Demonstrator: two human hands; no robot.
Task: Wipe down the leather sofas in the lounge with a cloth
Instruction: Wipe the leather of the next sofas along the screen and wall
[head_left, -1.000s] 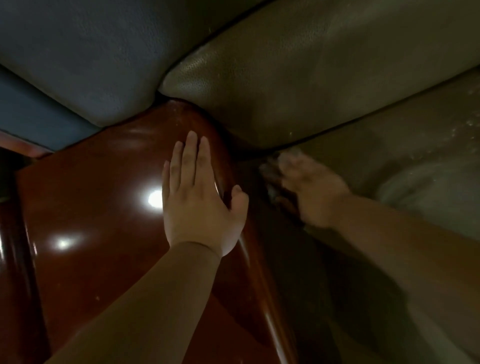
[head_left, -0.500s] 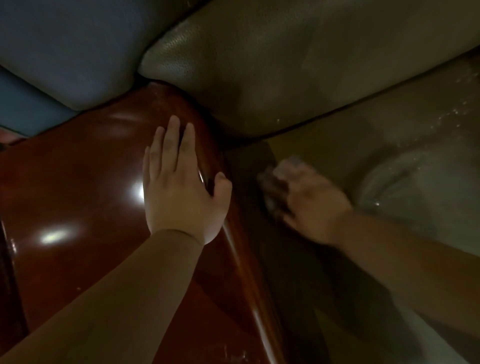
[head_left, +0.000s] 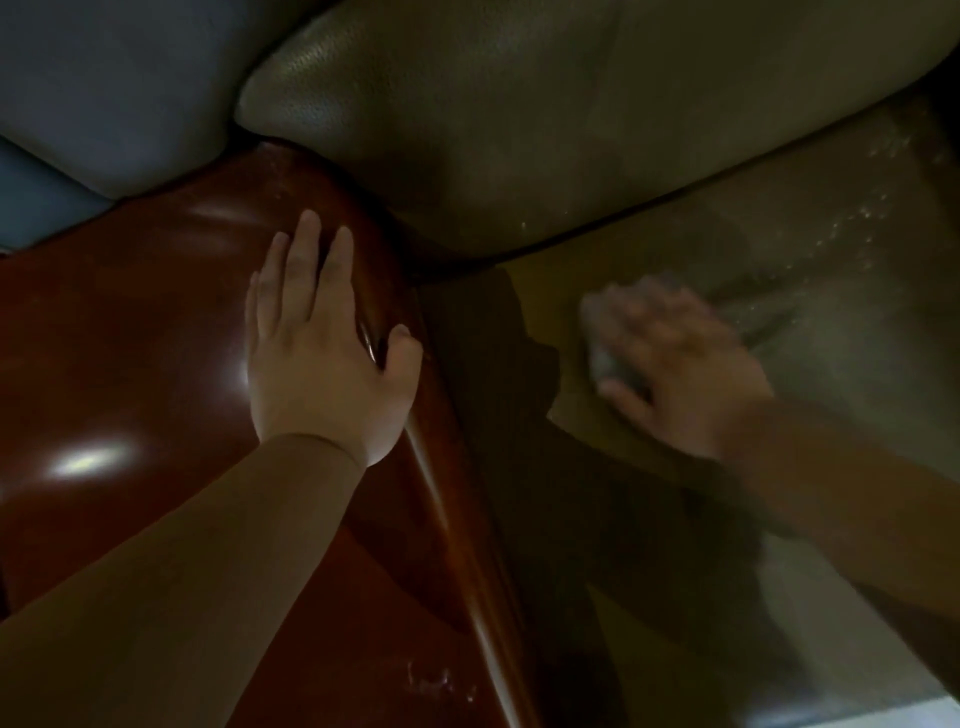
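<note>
On the seat cushion (head_left: 779, 291), right hand (head_left: 680, 374) presses a blurred cloth (head_left: 605, 358); left hand (head_left: 322, 358) flat.

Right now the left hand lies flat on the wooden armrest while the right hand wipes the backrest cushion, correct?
Not quite. In the head view the right hand wipes the seat cushion, not the backrest. The left hand does lie flat on the wooden armrest.

No readable text, perhaps from blur.

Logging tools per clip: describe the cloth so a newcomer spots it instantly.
Start at the glossy red-brown wooden armrest; right of it lies the olive leather seat. There the right hand covers the cloth, a blurred pale grey wad, lighter than the leather.
</note>
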